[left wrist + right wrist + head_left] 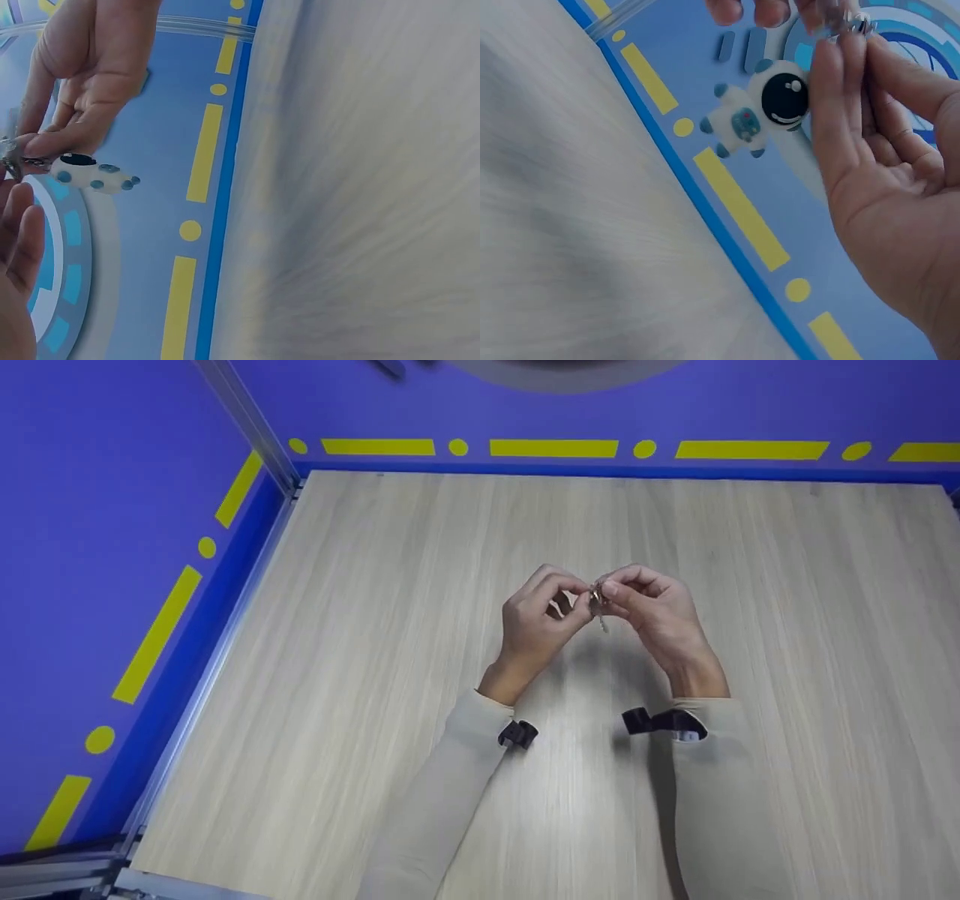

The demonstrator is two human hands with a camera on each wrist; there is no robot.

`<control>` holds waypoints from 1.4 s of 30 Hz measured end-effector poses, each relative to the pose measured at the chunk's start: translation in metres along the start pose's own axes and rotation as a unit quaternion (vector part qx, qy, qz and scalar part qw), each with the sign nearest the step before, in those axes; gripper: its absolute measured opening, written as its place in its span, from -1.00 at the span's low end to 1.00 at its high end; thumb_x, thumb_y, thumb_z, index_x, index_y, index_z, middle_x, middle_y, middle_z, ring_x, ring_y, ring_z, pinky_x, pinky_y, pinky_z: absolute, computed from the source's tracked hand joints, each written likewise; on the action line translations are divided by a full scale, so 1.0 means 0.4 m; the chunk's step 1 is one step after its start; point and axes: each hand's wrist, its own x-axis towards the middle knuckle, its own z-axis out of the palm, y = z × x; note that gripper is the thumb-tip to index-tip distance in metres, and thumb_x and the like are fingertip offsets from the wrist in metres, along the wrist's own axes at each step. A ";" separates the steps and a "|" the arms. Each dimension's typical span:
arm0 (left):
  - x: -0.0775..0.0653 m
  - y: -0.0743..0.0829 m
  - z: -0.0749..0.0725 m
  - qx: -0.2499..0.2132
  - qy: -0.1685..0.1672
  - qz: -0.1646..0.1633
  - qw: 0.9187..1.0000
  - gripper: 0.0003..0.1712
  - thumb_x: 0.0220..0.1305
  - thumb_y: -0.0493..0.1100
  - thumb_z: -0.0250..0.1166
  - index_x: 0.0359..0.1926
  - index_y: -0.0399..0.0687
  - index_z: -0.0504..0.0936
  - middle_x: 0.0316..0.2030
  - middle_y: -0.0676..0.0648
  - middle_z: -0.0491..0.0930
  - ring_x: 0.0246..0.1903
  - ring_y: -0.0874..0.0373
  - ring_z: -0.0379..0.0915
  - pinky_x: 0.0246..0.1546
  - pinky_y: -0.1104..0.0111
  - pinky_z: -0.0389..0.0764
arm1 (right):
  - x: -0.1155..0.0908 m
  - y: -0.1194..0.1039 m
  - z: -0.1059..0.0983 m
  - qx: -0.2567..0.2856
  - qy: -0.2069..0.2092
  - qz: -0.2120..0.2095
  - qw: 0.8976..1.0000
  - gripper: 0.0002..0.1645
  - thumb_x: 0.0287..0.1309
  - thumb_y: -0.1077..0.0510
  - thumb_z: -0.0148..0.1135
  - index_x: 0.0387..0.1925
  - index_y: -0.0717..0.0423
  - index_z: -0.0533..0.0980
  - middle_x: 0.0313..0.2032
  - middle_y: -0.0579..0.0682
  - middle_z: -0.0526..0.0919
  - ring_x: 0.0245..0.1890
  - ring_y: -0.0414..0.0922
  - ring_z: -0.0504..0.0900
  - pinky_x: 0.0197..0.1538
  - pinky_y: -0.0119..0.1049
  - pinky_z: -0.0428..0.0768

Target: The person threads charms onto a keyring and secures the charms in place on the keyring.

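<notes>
A small astronaut keychain (742, 116) hangs in the air between the two hands, above the table. Its white body with teal spots and black visor shows plainly in the right wrist view; from the left wrist it is seen edge-on, the astronaut figure (97, 177) beneath the fingertips. My left hand (536, 611) pinches the metal clasp (595, 597) between thumb and forefinger. Facing it, my right hand (664, 619) also pinches the metal hardware (847, 24) with thumb and fingers. Fingertips of both hands nearly meet and hide part of the metal pieces.
A pale wood-grain table (360, 675) lies under both hands. Blue panels with yellow dashes, a left panel (90, 547) and a back panel (555, 416), stand along its edges. A metal rail (202, 682) follows the left side.
</notes>
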 end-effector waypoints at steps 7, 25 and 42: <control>0.010 0.006 -0.015 0.050 -0.037 0.004 0.998 -0.92 0.22 -0.38 0.39 -0.28 -0.21 0.66 -0.26 -0.06 0.68 -0.44 0.16 0.65 -0.47 0.52 0.65 | -0.009 -0.029 0.002 -0.101 0.023 -0.036 0.994 -0.87 0.36 0.48 0.31 -0.18 0.59 0.58 -0.27 0.17 0.70 -0.30 -0.05 0.74 -0.06 -0.19 0.77; 0.015 0.017 -0.032 0.099 -0.104 0.014 0.989 -0.94 0.25 -0.35 0.36 -0.29 -0.12 0.66 -0.31 0.01 0.72 -0.49 0.19 0.66 -0.51 0.54 0.51 | -0.020 -0.065 0.006 -0.293 -0.006 -0.097 0.951 -0.94 0.32 0.48 0.36 -0.20 0.49 0.67 -0.27 0.12 0.75 -0.30 -0.13 0.72 -0.12 -0.36 0.73; 0.017 0.023 -0.032 0.113 -0.111 0.016 0.987 -0.92 0.24 -0.35 0.38 -0.30 -0.10 0.67 -0.34 0.04 0.69 -0.51 0.26 0.60 -0.50 0.58 0.48 | -0.017 -0.057 0.032 -0.290 -0.014 -0.106 0.951 -0.96 0.31 0.51 0.33 -0.24 0.51 0.60 -0.28 0.05 0.71 -0.31 -0.11 0.65 -0.16 -0.39 0.65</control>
